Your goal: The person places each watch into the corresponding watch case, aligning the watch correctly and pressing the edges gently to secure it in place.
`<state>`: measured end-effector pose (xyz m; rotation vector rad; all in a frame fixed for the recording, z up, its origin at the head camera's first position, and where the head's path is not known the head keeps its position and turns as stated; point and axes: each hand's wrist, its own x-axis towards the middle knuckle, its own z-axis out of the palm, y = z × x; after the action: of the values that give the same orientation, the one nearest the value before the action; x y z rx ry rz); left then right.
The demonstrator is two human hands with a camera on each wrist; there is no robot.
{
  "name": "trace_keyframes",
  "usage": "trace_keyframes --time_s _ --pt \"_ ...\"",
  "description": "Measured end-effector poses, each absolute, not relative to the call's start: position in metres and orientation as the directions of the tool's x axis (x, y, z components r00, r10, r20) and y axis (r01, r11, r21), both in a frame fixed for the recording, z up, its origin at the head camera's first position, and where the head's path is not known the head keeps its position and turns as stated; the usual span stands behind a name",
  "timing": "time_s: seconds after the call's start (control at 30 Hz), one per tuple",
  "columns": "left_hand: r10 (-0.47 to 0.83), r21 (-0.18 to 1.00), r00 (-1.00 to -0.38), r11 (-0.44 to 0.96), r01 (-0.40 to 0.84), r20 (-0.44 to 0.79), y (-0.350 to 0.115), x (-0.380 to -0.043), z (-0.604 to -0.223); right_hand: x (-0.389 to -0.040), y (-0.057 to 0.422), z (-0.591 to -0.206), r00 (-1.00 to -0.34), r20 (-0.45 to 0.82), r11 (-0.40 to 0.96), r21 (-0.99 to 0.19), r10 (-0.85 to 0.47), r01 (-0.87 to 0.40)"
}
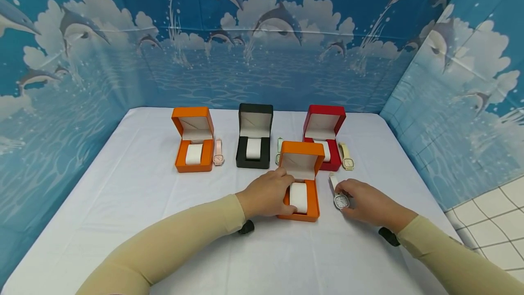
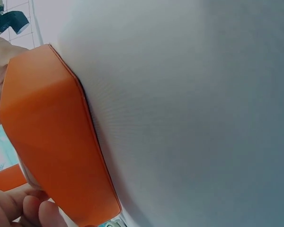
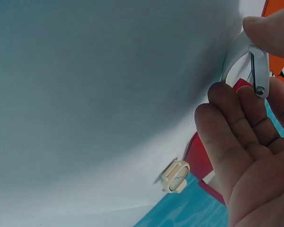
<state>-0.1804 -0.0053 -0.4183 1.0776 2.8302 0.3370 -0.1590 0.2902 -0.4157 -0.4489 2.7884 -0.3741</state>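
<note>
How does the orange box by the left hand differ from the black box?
The front orange box sits close up; the black box stands farther back. The left hand grips the front orange box; no hand touches the black box. Both stand open on white cloth.

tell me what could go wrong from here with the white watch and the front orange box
The white watch is held by only the fingers of the right hand, so it might slip.
The front orange box, steadied by the left hand, partly hides the mint-strapped watch and red box in the head view; pushing it back could knock them.
</note>
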Motion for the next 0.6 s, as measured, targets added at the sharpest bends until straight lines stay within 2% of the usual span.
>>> trace_keyframes --time_s 0.6 --pt "0.662 0.262 -0.749 0.722 0.64 0.008 -0.0048 -0.1766 -0.4171 -0.1587 0.2889 -0.4107 -0.916 -0.229 0.918 -0.305 -0.329 -0.253"
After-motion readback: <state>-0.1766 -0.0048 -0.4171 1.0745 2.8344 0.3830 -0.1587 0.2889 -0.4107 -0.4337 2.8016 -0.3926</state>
